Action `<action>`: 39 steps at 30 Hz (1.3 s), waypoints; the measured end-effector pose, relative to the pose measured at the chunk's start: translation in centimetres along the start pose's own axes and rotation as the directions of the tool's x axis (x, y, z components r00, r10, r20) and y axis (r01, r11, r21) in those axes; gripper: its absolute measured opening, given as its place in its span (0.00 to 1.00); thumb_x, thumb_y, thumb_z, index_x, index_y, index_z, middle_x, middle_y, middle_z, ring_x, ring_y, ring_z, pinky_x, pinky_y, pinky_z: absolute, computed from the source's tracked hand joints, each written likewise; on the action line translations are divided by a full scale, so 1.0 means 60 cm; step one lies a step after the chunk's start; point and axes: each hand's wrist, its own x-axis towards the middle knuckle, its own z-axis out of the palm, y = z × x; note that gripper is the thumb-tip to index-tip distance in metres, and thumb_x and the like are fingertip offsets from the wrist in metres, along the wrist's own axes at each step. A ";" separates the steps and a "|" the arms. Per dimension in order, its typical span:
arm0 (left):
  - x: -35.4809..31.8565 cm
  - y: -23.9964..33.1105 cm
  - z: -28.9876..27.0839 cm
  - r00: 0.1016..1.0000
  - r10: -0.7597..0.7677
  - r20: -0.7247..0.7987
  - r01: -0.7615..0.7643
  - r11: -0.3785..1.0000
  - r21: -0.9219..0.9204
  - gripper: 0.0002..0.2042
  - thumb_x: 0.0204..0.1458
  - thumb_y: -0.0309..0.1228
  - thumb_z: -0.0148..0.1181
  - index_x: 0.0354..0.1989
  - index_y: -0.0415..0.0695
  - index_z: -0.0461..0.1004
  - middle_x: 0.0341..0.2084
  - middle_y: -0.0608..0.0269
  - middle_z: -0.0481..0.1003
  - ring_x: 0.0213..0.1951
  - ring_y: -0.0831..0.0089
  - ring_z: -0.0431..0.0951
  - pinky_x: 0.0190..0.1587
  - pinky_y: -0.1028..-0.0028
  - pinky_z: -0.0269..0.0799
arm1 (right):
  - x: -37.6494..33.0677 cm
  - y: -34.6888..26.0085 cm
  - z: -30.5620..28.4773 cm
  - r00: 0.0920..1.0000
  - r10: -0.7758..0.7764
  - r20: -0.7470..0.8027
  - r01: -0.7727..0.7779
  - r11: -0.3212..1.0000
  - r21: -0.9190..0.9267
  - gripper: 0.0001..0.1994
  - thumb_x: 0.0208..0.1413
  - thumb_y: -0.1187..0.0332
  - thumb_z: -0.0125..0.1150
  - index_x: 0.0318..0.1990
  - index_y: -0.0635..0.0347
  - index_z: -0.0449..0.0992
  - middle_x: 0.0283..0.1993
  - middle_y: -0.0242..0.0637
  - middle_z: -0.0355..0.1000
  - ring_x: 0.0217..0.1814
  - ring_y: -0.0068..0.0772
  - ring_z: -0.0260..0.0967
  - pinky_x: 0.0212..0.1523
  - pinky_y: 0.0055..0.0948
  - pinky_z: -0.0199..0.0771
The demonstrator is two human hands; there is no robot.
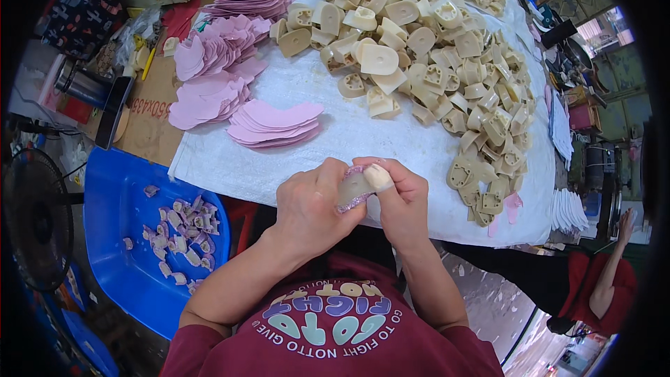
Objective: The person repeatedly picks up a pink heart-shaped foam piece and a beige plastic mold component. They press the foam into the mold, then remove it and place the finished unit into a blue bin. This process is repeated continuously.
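Note:
Between my hands, just off the table's near edge, is a beige plastic shoe heel [353, 188] with sparkly purple covering around its rim. My left hand [307, 202] grips it from the left, fingers curled. On the other side my right hand [401, 199] pinches the heel, its thumb pressing near the top edge. A pale finger cover [379, 178] sits on that thumb. Beyond my hands lies a fanned stack of pink curved pieces [276, 126]. A large heap of bare beige shoe heels [419, 45] spreads over the far and right parts of the table.
White woven sheeting [293, 84] covers the table. More pink stacks [216, 49] lie at the far left, beside cardboard [157, 98] and a phone [114, 113]. At lower left, a blue basin [112, 237] contains several purple-covered heels. A black fan [42, 220] stands left; another person [593, 279] is at right.

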 end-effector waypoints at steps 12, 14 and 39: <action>-0.010 -0.026 0.026 0.983 -0.185 -0.007 0.184 0.978 -0.095 0.21 0.34 0.31 0.71 0.36 0.39 0.68 0.19 0.55 0.74 0.20 0.62 0.78 0.24 0.69 0.73 | -0.005 0.031 0.007 0.986 0.149 0.077 -0.166 0.940 0.299 0.17 0.64 0.68 0.51 0.57 0.65 0.71 0.49 0.34 0.73 0.48 0.20 0.68 0.48 0.20 0.69; -0.008 -0.028 0.026 0.988 -0.155 -0.020 0.152 0.984 -0.092 0.20 0.37 0.33 0.70 0.36 0.39 0.68 0.18 0.54 0.74 0.20 0.57 0.77 0.23 0.63 0.72 | -0.003 0.029 0.010 0.988 0.133 0.078 -0.150 0.949 0.277 0.17 0.63 0.71 0.51 0.58 0.65 0.70 0.50 0.34 0.72 0.50 0.20 0.68 0.51 0.21 0.68; -0.153 -0.176 -0.179 0.816 -0.337 -0.470 0.497 0.823 0.273 0.25 0.39 0.25 0.68 0.49 0.37 0.70 0.46 0.49 0.69 0.49 0.53 0.70 0.52 0.62 0.65 | 0.184 0.005 0.132 0.872 -0.341 0.352 0.479 0.444 -0.757 0.05 0.48 0.71 0.62 0.32 0.59 0.80 0.36 0.38 0.75 0.47 0.42 0.65 0.47 0.42 0.62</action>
